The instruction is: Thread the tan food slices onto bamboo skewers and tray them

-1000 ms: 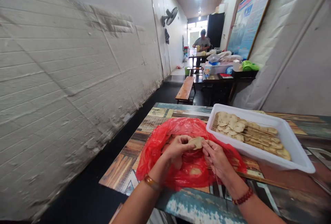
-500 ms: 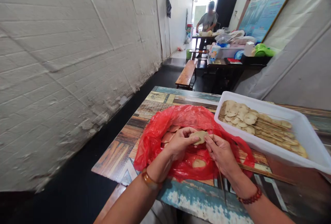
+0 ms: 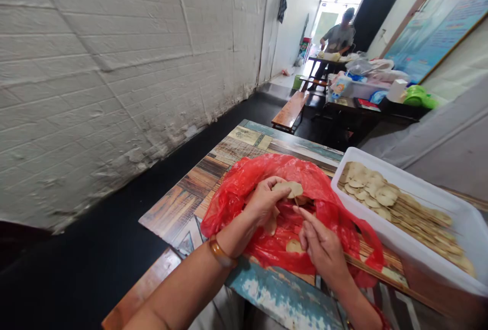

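Note:
My left hand (image 3: 266,199) pinches a thin, pale round slice (image 3: 294,188) above the open red plastic bag (image 3: 224,205). More slices lie inside the bag, one pale slice (image 3: 293,245) near its front. In my right hand (image 3: 322,241) is a thin wooden skewer (image 3: 297,201), gripped by the fingertips; its tip meets the lower edge of the held slice. Whether the tip has gone in, I cannot tell. Right of the bag stands a white plastic tub (image 3: 423,180) with skewered slices (image 3: 385,195) piled in it.
Bare wooden skewers (image 3: 396,281) lie on the patterned table (image 3: 194,187) beside my right wrist. A wooden bench (image 3: 290,110) stands beyond the table. Farther back, a person (image 3: 339,37) works at another table, near a side table loaded with bags and a green item (image 3: 417,95).
My right hand has drawn back and down from the slice, with the skewer now showing between them. The slice is tilted more upright. The camera view has swung left.

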A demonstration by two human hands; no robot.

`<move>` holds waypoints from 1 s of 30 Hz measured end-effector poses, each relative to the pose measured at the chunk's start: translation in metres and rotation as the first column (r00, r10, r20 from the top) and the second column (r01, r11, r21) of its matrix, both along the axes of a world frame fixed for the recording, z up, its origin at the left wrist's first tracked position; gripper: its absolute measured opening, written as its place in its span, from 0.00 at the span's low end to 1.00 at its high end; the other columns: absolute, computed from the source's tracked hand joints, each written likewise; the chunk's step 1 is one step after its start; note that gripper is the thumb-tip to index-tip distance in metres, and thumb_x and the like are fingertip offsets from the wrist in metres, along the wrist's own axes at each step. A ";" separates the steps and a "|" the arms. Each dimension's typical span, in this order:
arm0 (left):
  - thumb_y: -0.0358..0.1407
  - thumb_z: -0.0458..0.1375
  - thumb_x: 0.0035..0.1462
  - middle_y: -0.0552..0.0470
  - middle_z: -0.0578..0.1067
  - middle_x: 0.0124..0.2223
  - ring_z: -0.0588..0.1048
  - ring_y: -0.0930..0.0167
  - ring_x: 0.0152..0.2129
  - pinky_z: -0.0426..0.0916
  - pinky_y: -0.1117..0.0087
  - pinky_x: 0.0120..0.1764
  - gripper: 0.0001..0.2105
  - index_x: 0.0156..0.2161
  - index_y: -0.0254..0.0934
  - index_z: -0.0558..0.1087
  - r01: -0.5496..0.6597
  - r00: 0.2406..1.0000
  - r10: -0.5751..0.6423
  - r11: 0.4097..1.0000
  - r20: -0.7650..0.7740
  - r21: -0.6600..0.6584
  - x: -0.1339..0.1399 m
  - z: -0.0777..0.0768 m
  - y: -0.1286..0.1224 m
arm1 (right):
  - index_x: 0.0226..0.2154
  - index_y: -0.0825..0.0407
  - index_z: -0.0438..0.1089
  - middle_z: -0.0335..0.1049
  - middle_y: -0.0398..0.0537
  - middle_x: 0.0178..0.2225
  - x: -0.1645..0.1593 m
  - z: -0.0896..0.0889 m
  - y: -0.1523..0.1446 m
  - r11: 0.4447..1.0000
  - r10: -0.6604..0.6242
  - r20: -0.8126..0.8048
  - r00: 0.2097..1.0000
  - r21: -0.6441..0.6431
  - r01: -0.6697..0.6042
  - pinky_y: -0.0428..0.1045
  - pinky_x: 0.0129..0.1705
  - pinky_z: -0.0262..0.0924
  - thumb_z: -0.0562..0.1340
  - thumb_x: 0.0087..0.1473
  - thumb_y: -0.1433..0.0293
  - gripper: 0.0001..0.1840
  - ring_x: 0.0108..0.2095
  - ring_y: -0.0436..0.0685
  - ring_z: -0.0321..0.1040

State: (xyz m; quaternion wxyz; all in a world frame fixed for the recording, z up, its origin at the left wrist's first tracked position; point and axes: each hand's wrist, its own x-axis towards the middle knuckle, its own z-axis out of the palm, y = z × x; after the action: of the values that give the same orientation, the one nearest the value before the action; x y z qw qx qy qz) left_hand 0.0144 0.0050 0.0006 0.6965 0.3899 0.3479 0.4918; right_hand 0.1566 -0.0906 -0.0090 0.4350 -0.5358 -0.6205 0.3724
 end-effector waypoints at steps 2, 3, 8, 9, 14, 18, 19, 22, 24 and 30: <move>0.38 0.65 0.41 0.55 0.71 0.26 0.66 0.79 0.20 0.57 0.78 0.25 0.13 0.30 0.32 0.70 -0.002 1.000 0.003 1.000 -0.018 0.020 0.000 0.000 -0.001 | 0.51 0.54 0.67 0.59 0.38 0.18 0.001 -0.006 0.001 0.999 -0.026 0.078 0.997 0.035 0.023 0.45 0.24 0.59 0.52 0.59 0.62 0.22 0.18 0.48 0.59; 0.38 0.65 0.41 0.55 0.71 0.26 0.66 0.78 0.21 0.58 0.78 0.25 0.13 0.30 0.32 0.70 -0.003 1.000 0.004 1.000 -0.024 0.026 0.000 0.000 -0.001 | 0.50 0.53 0.68 0.61 0.39 0.18 0.001 -0.007 0.002 0.998 -0.053 0.099 0.994 0.045 0.048 0.45 0.24 0.59 0.52 0.59 0.62 0.21 0.18 0.49 0.59; 0.36 0.65 0.40 0.54 0.72 0.28 0.67 0.78 0.22 0.59 0.77 0.27 0.12 0.31 0.33 0.70 0.021 0.999 -0.020 1.000 -0.028 0.014 0.001 0.003 -0.003 | 0.48 0.49 0.71 0.75 0.46 0.26 0.003 -0.003 0.004 0.990 -0.139 0.107 0.985 0.030 0.136 0.47 0.23 0.64 0.55 0.56 0.61 0.19 0.22 0.53 0.68; 0.35 0.65 0.40 0.53 0.72 0.29 0.68 0.78 0.22 0.60 0.77 0.27 0.12 0.32 0.33 0.71 0.032 0.999 -0.032 0.999 -0.028 0.010 0.002 0.004 -0.003 | 0.47 0.48 0.71 0.76 0.47 0.29 0.003 -0.002 0.004 0.989 -0.148 0.101 0.984 0.032 0.145 0.47 0.26 0.67 0.55 0.56 0.61 0.19 0.25 0.55 0.71; 0.34 0.65 0.40 0.51 0.74 0.32 0.70 0.75 0.26 0.62 0.75 0.30 0.14 0.35 0.33 0.71 0.045 0.998 -0.044 0.999 -0.034 0.016 0.002 0.005 -0.003 | 0.48 0.48 0.71 0.74 0.48 0.45 0.006 -0.003 0.006 0.987 -0.157 0.100 0.983 0.058 0.152 0.53 0.47 0.66 0.55 0.56 0.64 0.19 0.45 0.60 0.71; 0.33 0.64 0.42 0.51 0.74 0.32 0.71 0.75 0.27 0.63 0.75 0.32 0.14 0.36 0.32 0.71 0.041 0.999 -0.040 0.998 -0.031 0.038 0.001 0.005 -0.002 | 0.50 0.50 0.69 0.71 0.49 0.49 0.008 -0.003 0.008 0.990 -0.129 0.104 0.986 0.062 0.123 0.53 0.53 0.61 0.54 0.57 0.66 0.19 0.50 0.58 0.67; 0.33 0.64 0.42 0.51 0.74 0.32 0.71 0.75 0.27 0.64 0.75 0.33 0.14 0.36 0.32 0.71 0.038 0.999 -0.037 0.998 -0.021 0.042 0.001 0.004 -0.002 | 0.50 0.50 0.69 0.71 0.49 0.49 0.008 -0.003 0.008 0.991 -0.125 0.104 0.987 0.064 0.119 0.53 0.53 0.61 0.54 0.57 0.66 0.19 0.50 0.58 0.67; 0.33 0.64 0.42 0.50 0.74 0.33 0.72 0.74 0.29 0.64 0.75 0.34 0.14 0.36 0.32 0.71 0.022 1.000 -0.022 0.998 -0.008 0.066 0.000 0.003 -0.001 | 0.50 0.50 0.69 0.71 0.49 0.49 0.008 -0.001 0.007 0.993 -0.111 0.113 0.987 0.058 0.105 0.52 0.50 0.64 0.54 0.58 0.66 0.19 0.47 0.57 0.70; 0.34 0.64 0.42 0.50 0.75 0.33 0.73 0.74 0.29 0.64 0.74 0.35 0.14 0.36 0.32 0.71 0.011 1.000 -0.009 0.997 -0.014 0.081 0.001 0.003 0.000 | 0.51 0.50 0.68 0.71 0.49 0.49 0.007 0.000 0.006 0.994 -0.099 0.120 0.988 0.051 0.093 0.53 0.49 0.65 0.53 0.58 0.66 0.20 0.46 0.58 0.71; 0.34 0.64 0.42 0.51 0.74 0.32 0.72 0.73 0.28 0.64 0.74 0.34 0.14 0.37 0.32 0.71 0.001 0.996 0.009 0.994 -0.086 0.113 0.001 0.003 -0.001 | 0.51 0.49 0.68 0.72 0.48 0.48 0.007 0.000 0.007 0.993 -0.102 0.119 0.988 0.070 0.094 0.54 0.52 0.62 0.54 0.57 0.67 0.20 0.49 0.58 0.68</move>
State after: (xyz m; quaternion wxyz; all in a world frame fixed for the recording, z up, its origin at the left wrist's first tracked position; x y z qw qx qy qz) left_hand 0.0152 0.0044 0.0036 0.6566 0.4489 0.3500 0.4948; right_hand 0.1639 -0.0839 -0.0089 0.4307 -0.5732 -0.6306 0.2969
